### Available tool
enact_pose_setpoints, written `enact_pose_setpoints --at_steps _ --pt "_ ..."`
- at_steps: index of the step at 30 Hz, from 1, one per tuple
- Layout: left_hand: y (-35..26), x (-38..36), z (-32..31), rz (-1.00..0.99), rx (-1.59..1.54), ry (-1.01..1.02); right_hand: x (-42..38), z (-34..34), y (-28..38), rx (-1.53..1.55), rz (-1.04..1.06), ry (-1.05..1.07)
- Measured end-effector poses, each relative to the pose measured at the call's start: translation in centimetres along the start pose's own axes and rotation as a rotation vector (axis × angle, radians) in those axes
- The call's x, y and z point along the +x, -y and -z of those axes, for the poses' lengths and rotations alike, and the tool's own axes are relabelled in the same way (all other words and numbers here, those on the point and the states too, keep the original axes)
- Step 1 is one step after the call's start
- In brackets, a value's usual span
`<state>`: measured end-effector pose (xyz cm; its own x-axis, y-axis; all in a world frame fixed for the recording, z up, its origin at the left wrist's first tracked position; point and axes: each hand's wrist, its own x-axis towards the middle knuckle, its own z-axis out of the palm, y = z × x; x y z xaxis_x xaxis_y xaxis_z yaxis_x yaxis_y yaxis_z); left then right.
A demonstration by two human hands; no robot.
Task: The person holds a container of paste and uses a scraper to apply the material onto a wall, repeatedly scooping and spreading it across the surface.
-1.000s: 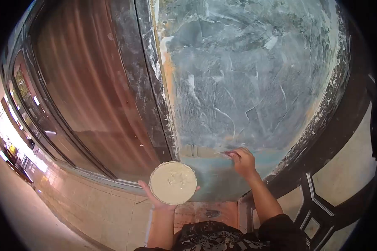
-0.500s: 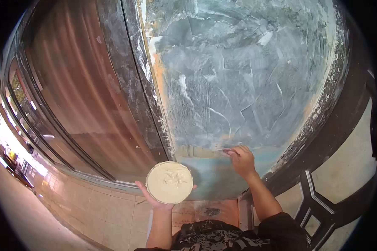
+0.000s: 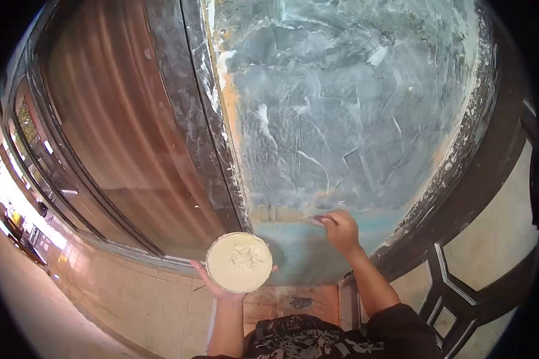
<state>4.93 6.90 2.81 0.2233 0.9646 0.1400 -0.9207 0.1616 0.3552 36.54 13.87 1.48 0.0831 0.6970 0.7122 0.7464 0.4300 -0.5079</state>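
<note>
From below, my left hand (image 3: 224, 291) supports a round tub of cream-coloured putty (image 3: 226, 269), its fingers curled around the sides. The putty is smooth near the rim and ridged in the middle. My right hand (image 3: 342, 234) is closed around a putty knife (image 3: 318, 220) that is mostly hidden by the fingers. Its blade is at the lower part of the wall (image 3: 335, 137), beside a beige strip of putty (image 3: 275, 215). Above that strip the wall is patchy grey with white streaks; below it, blue-green paint shows.
Left of the wall, a dark, paint-marked frame (image 3: 212, 161) borders a window with a brown curtain (image 3: 126, 131) behind it. Dark panelling (image 3: 455, 257) with pale insets curves along the right. A reddish-brown board (image 3: 317, 295) and tiled floor (image 3: 156, 299) lie below.
My right hand has moved slightly left and down along the wall with the putty knife. The tub and my left hand have shifted a little left in view.
</note>
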Motion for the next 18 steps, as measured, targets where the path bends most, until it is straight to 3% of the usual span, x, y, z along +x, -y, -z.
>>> enact_pose_setpoints --at_steps 10,12,18 --pt "-0.3 -1.0 0.2 -0.029 0.060 0.052 1.3 0.5 1.1 -0.012 -0.080 0.001" --pt "-0.2 -1.3 -0.4 0.021 -0.372 0.086 0.9 1.0 0.9 0.066 -0.074 0.022" --pt "-0.2 -1.9 0.1 0.012 -0.425 0.101 -1.4 -1.0 -1.3 -0.052 -0.025 0.077"
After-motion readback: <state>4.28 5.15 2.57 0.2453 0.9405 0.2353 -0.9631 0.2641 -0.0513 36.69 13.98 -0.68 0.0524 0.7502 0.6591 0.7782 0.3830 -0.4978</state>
